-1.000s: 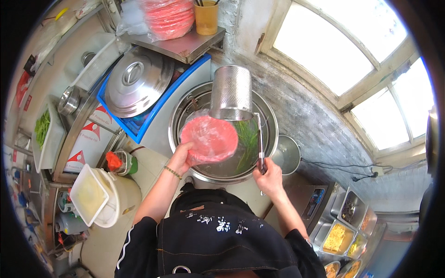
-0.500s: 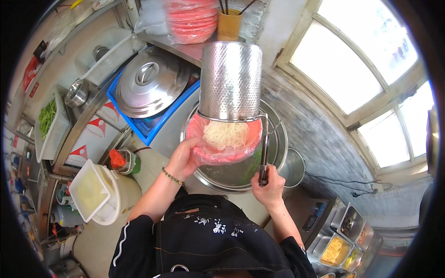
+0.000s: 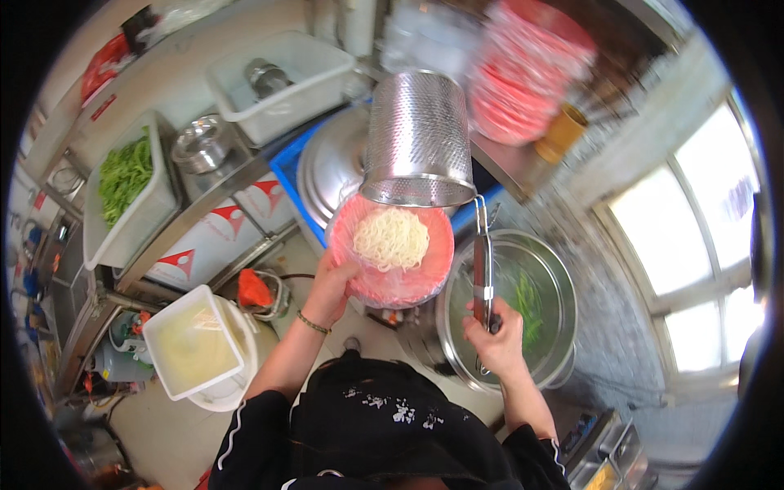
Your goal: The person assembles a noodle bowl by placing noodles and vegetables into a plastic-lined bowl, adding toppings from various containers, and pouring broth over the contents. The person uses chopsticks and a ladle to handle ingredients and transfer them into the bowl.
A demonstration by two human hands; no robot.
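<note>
A steel pot [image 3: 562, 327] sits right of a pink bowl [image 3: 438, 255]; over the bowl's far rim tilts a perforated strainer [image 3: 419, 135], its handle [image 3: 483, 269] gripped in the right hand [image 3: 500, 336]. The left hand [image 3: 331, 287] clasps the bowl's side, pale noodles [image 3: 392, 238] inside.

Left arm [image 3: 296, 353] slants up-right from lower edge; left hand [image 3: 328, 290] left of centre, gripping, thumb [image 3: 346, 271] uppermost. Right arm [image 3: 525, 402] slants up-left; right hand [image 3: 500, 336] lower, right of centre, curled in firm grip.
</note>
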